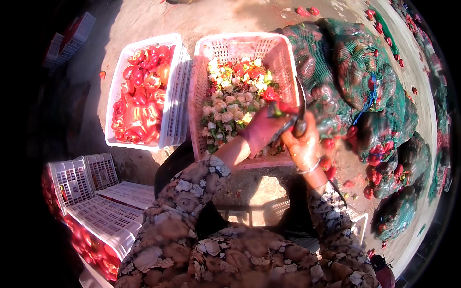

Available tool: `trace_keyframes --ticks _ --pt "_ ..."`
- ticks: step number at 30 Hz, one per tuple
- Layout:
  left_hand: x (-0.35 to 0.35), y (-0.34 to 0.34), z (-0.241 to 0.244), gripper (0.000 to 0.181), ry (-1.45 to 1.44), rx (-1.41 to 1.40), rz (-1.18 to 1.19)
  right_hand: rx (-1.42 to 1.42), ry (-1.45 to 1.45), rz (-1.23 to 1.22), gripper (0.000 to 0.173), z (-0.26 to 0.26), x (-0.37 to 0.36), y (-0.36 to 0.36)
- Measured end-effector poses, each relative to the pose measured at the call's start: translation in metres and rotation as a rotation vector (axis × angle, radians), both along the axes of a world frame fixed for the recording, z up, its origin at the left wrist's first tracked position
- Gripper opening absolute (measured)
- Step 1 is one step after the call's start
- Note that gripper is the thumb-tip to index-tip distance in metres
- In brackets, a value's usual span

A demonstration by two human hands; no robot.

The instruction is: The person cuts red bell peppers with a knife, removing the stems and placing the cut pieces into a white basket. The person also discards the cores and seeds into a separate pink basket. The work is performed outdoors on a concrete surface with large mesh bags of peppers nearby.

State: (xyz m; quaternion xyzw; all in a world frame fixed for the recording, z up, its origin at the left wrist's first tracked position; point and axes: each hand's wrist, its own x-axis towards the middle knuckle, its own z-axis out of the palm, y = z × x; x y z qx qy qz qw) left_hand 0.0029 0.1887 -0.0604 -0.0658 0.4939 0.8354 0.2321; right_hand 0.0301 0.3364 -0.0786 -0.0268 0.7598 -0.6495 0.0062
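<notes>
My left hand [262,125], in a purple-pink knit glove, grips a red bell pepper [288,107] whose green stem faces up; glove and motion blur hide much of it. In my bare right hand [301,144] is a knife [301,99], its dark curved blade pointing up and away from me. Both hands meet above the near right part of a pink plastic crate [197,79]. Inside that crate lies a heap of pale pepper cores [228,117] with green stems and seeds. A loose red pepper piece [271,94] rests just beyond my gloved fingers.
Left of the pink crate, stacked white crates [175,97] hold cut red peppers [138,93]. Tilted white crates [104,212] stand at lower left over more peppers. Green mesh sacks [363,68] of peppers crowd the right side. Loose red peppers [327,163] lie on the concrete floor [144,18].
</notes>
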Motion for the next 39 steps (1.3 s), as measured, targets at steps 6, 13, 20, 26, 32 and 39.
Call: trace_keyframes --ticks 6,13,20,26,32,39 --pt "-0.005 -0.027 0.009 0.023 0.047 -0.148 -0.207 -0.03 0.047 0.1 0.046 -0.011 -0.005 0.003" --pt "0.014 -0.031 0.025 0.035 0.248 -0.378 -0.392 0.12 0.017 -0.227 0.024 -0.026 -0.026 0.002" --pt "-0.008 -0.089 0.015 0.031 0.854 -0.738 -0.207 -0.296 -0.244 -0.422 0.005 -0.029 -0.049 0.009" --pt "-0.022 -0.169 0.019 0.021 -0.011 -0.553 0.143 -0.378 -0.389 -0.364 0.005 -0.037 -0.055 -0.001" --pt "-0.021 -0.178 0.002 0.053 0.139 -0.842 0.045 -0.311 -0.305 -0.238 0.014 -0.079 -0.062 -0.001" --pt "-0.023 -0.158 -0.03 0.101 0.664 -1.231 0.011 -0.189 -0.244 -0.127 0.032 -0.091 -0.072 0.017"
